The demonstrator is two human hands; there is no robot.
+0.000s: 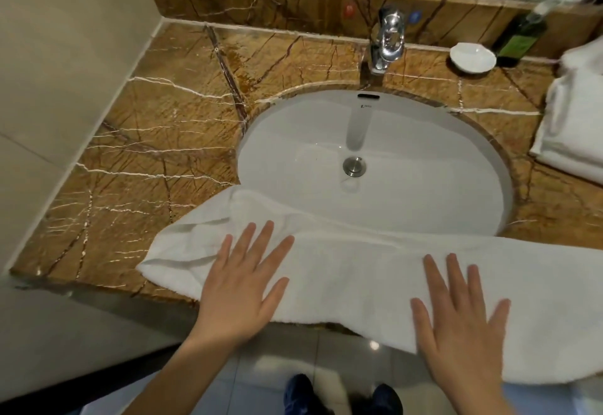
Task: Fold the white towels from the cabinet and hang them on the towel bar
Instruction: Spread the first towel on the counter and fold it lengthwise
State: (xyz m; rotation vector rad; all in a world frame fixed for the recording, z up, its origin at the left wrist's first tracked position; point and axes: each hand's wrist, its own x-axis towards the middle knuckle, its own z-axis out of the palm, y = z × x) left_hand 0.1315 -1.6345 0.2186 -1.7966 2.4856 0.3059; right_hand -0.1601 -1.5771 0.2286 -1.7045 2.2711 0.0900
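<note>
Along the front edge of the veined brown marble counter (137, 140), a long white terry towel (342, 271) lies folded into a soft band, its far edge sagging over the rim of the glossy oval sink (424, 192). The left hand (241, 287) and right hand (463, 320) press flat on it, fingers straight and spread wide. A chrome faucet (386, 42) stands behind; a folded towel stack (571, 127) sits at right.

Brown veined marble countertop (146, 140) across the middle of the frame, white oval sink (424, 186) sunk in right of centre. Along the lower edge, a white towel (352, 267) laid flat, overhanging the front and the basin's near rim. Upper centre: chrome faucet (388, 39). Upper right: small white dish (472, 57) beside a dark green bottle (517, 39). Right edge: folded towels (574, 127), stacked.
</note>
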